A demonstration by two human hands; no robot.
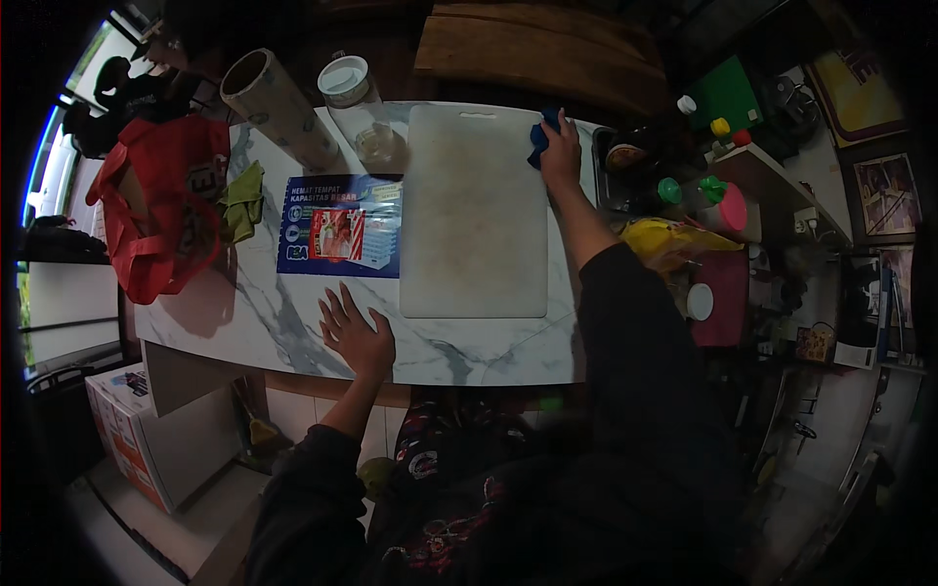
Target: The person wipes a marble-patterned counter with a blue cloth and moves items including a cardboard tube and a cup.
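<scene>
My right hand grips a crumpled dark blue cloth at the upper right edge of a white cutting board. The board lies flat on a marble-patterned table, its handle slot at the far end. My left hand is empty with its fingers apart, over the table's near edge, left of the board's near corner. Just beyond it lies a blue printed sheet or packet that reaches the board's left side. On top of that rests a small red-and-white packet.
At the far left stand a cardboard tube and a clear jug with a white lid. A red bag and a green cloth sit at the left edge. On the right are a yellow plastic bag and several bottles.
</scene>
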